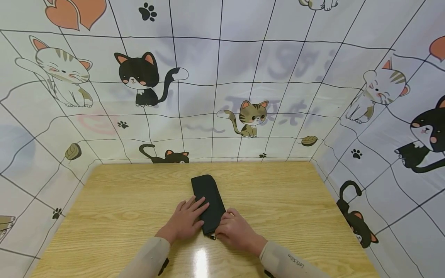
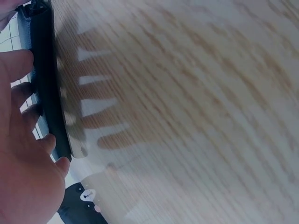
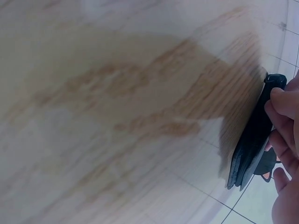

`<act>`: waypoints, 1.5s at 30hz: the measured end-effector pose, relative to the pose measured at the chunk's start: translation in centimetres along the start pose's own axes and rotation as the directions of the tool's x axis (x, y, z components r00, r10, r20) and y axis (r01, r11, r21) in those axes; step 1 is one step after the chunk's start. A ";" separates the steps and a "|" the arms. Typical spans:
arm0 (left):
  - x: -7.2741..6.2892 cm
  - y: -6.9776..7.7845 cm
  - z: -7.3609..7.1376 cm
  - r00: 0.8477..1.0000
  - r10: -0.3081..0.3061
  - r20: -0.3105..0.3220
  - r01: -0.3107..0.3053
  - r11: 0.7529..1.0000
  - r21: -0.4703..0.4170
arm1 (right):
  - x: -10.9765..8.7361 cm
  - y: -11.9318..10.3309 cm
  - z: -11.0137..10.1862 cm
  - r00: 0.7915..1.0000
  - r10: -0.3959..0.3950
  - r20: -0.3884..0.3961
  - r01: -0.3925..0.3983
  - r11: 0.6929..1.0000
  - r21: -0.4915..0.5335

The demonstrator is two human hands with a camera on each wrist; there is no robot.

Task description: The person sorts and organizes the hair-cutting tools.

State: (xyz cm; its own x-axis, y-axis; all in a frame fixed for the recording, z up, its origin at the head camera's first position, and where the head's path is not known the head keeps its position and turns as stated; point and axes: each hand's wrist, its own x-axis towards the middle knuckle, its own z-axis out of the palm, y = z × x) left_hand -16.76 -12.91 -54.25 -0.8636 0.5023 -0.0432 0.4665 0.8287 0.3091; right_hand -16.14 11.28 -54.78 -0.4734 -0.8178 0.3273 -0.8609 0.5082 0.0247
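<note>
A slim black zippered case point(image 1: 210, 193) lies on the table, slightly slanted, with one rounded far corner. Across its left side rests my left hand point(image 1: 187, 219), fingers spread and mostly straight. My right hand point(image 1: 238, 231) has curled fingers at the near right corner, and a small zipper pull point(image 1: 212, 237) shows just beside them. In the right wrist view, the thumb and fingers point(image 3: 280, 100) pinch the end of the case point(image 3: 254, 133). The left wrist view shows the case's dark side edge point(image 2: 49, 88) past the fingers; what the right fingertips cover is hidden.
The wooden table point(image 1: 139, 193) extends around the case. Behind it and at both sides hangs a white cloth point(image 1: 198, 96) with grid lines and cartoon cats. A bright light reflection lies near the table's front.
</note>
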 end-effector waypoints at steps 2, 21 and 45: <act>0.0 0.1 -0.1 1.000 -0.002 0.000 0.002 1.000 -0.006 | 0.0 0.0 0.1 1.000 0.002 0.001 -0.002 1.000 -0.003; 0.2 0.6 1.0 0.993 -0.041 -0.110 0.033 0.996 -0.077 | -1.1 3.2 -1.4 0.987 0.145 -0.070 -0.147 0.989 -0.016; 1.1 3.2 1.9 0.940 -0.264 -0.215 0.244 0.963 -0.114 | -3.8 9.1 -1.7 0.875 0.483 0.036 -0.477 0.873 -0.106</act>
State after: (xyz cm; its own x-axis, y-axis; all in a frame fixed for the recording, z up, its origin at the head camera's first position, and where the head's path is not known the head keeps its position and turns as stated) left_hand -15.82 -9.26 -55.10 -0.9762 0.2008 0.0823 0.2169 0.8927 0.3951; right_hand -21.82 19.46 -54.24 -0.8365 -0.4803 0.2639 -0.5057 0.8620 -0.0341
